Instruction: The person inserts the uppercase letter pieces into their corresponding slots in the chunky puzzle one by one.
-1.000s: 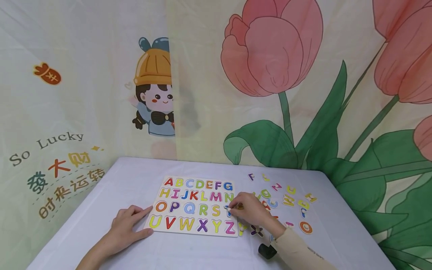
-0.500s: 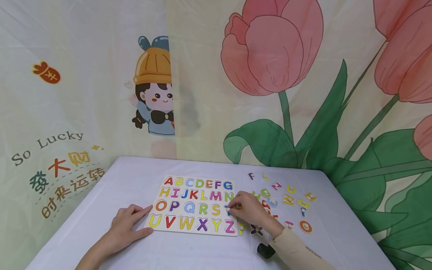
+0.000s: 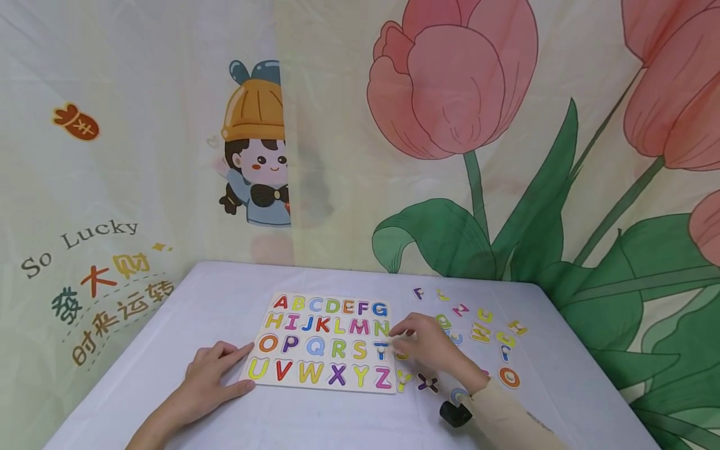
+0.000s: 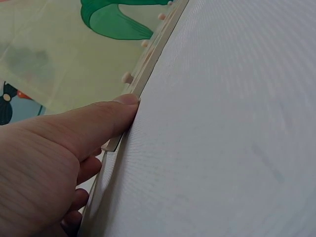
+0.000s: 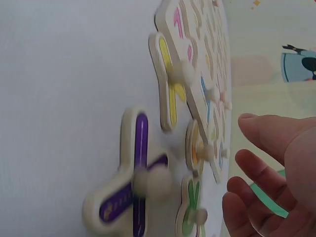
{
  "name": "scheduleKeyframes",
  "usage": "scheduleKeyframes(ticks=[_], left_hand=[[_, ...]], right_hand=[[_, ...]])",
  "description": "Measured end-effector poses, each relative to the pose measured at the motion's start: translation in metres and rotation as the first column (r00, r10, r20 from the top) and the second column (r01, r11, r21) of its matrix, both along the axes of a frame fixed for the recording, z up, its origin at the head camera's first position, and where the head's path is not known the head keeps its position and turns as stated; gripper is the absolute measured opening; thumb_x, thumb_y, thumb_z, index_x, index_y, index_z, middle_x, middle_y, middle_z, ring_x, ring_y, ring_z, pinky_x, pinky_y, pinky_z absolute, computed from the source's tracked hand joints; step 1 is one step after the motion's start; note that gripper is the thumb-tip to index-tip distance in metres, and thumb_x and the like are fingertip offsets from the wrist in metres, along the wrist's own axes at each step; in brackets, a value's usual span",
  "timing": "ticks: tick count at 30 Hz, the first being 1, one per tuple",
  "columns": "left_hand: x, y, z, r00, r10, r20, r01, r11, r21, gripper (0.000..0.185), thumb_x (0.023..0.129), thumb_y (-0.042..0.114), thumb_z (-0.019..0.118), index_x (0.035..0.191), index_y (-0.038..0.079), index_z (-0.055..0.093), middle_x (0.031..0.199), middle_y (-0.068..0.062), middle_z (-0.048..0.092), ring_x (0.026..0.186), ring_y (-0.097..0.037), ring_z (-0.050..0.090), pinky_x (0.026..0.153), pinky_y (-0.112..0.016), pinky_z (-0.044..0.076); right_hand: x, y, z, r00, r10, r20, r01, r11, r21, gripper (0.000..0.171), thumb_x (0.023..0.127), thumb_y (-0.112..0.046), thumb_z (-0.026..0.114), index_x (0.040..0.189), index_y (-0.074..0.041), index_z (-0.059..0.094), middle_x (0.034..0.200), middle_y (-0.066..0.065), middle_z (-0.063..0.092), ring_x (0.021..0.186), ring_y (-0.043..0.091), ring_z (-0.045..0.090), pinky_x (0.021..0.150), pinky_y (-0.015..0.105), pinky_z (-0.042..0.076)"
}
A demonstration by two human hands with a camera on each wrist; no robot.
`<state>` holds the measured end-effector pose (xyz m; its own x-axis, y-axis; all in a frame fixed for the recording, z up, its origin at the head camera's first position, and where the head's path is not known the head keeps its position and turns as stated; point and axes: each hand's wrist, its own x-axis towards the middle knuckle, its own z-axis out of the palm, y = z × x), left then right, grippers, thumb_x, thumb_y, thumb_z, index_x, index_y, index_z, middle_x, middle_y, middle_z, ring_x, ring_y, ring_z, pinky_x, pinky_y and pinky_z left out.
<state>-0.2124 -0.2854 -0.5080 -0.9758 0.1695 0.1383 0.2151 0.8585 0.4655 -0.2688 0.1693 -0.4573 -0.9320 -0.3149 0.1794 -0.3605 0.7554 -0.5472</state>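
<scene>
My left hand [image 3: 210,378] rests at the left edge of the white alphabet board [image 3: 301,356], its index finger and thumb touching near the lower left corner. In the left wrist view the thumb [image 4: 106,118] lies against the board's edge [image 4: 153,61]. Just off the right edge hovers my right hand [image 3: 427,345], fingers loosely bent around nothing. A blue letter T [image 3: 380,351] with a knob lies in the third row beside its fingertips. The right wrist view has that hand [image 5: 291,173] apart from the knobbed pieces, near a yellow Y [image 5: 165,89] and a purple X [image 5: 140,133].
Loose letter pieces lie scattered right of the board, among them an orange O [image 3: 509,377], a purple F [image 3: 419,293] and a pink Z [image 3: 460,310]. A black device [image 3: 454,414] sits by the right sleeve [image 3: 506,412]. A printed curtain [image 3: 332,125] hangs behind the table.
My right hand has let go of the blue T and drawn back slightly to the right, uncovering it and a yellow piece beside the board. The left hand has stayed in place.
</scene>
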Motion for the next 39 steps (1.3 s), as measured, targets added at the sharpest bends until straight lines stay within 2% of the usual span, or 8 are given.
scheduleKeyframes(ticks=[4, 9, 19, 28, 34, 39], left_hand=[[-0.001, -0.001, -0.002, 1.0, -0.007, -0.011, 0.007, 1.0, -0.008, 0.084, 0.083, 0.058, 0.085, 0.151, 0.015, 0.062, 0.12, 0.001, 0.055, 0.11, -0.026, 0.043, 0.09, -0.046, 0.035], [-0.001, -0.001, -0.003, 1.0, -0.005, -0.019, 0.004, 1.0, -0.011, 0.083, 0.082, 0.058, 0.086, 0.15, 0.017, 0.063, 0.12, 0.001, 0.056, 0.108, -0.024, 0.042, 0.089, -0.044, 0.035], [0.0, 0.0, -0.003, 1.0, 0.001, -0.007, -0.001, 1.0, -0.004, 0.083, 0.083, 0.057, 0.086, 0.15, 0.016, 0.062, 0.119, 0.001, 0.055, 0.109, -0.025, 0.043, 0.089, -0.045, 0.035], [-0.001, 0.0, -0.003, 1.0, 0.002, -0.007, -0.002, 1.0, -0.001, 0.083, 0.082, 0.058, 0.086, 0.15, 0.015, 0.063, 0.118, 0.0, 0.055, 0.108, -0.025, 0.042, 0.088, -0.044, 0.035], [-0.002, -0.001, -0.005, 1.0, 0.002, -0.004, -0.002, 1.0, -0.003, 0.084, 0.082, 0.059, 0.085, 0.15, 0.016, 0.063, 0.119, 0.001, 0.055, 0.108, -0.025, 0.042, 0.088, -0.044, 0.035], [-0.002, -0.001, -0.006, 1.0, 0.001, -0.01, -0.001, 1.0, 0.0, 0.084, 0.082, 0.059, 0.085, 0.15, 0.015, 0.062, 0.119, 0.002, 0.055, 0.109, -0.024, 0.042, 0.088, -0.045, 0.035]], right_hand=[[-0.001, 0.014, -0.001, 0.999, -0.03, -0.013, 0.029, 0.999, -0.04, 0.014, 0.092, -0.016, 0.085, 0.105, -0.021, 0.083, 0.096, -0.012, 0.068, 0.092, 0.011, 0.059, 0.077, 0.028, 0.052], [0.0, 0.025, -0.007, 0.998, -0.054, 0.016, 0.056, 0.995, -0.078, 0.014, 0.091, -0.017, 0.086, 0.104, -0.019, 0.083, 0.097, -0.011, 0.07, 0.09, 0.011, 0.06, 0.077, 0.027, 0.053], [0.006, 0.024, -0.013, 0.992, -0.108, 0.065, 0.113, 0.99, -0.08, 0.013, 0.091, -0.017, 0.086, 0.103, -0.021, 0.082, 0.093, -0.011, 0.067, 0.089, 0.012, 0.058, 0.08, 0.028, 0.051], [0.007, 0.023, -0.023, 0.995, -0.095, 0.031, 0.097, 0.993, -0.068, 0.014, 0.088, -0.017, 0.089, 0.098, -0.022, 0.082, 0.094, -0.006, 0.068, 0.087, 0.013, 0.056, 0.077, 0.028, 0.048], [0.007, 0.021, -0.026, 0.995, -0.098, 0.0, 0.098, 0.994, -0.047, 0.012, 0.088, -0.019, 0.088, 0.098, -0.022, 0.083, 0.092, -0.009, 0.067, 0.085, 0.012, 0.056, 0.077, 0.028, 0.047], [0.006, 0.018, -0.026, 0.994, -0.106, 0.012, 0.107, 0.992, -0.06, 0.011, 0.088, -0.018, 0.088, 0.098, -0.021, 0.083, 0.091, -0.008, 0.066, 0.085, 0.014, 0.054, 0.076, 0.029, 0.046]])
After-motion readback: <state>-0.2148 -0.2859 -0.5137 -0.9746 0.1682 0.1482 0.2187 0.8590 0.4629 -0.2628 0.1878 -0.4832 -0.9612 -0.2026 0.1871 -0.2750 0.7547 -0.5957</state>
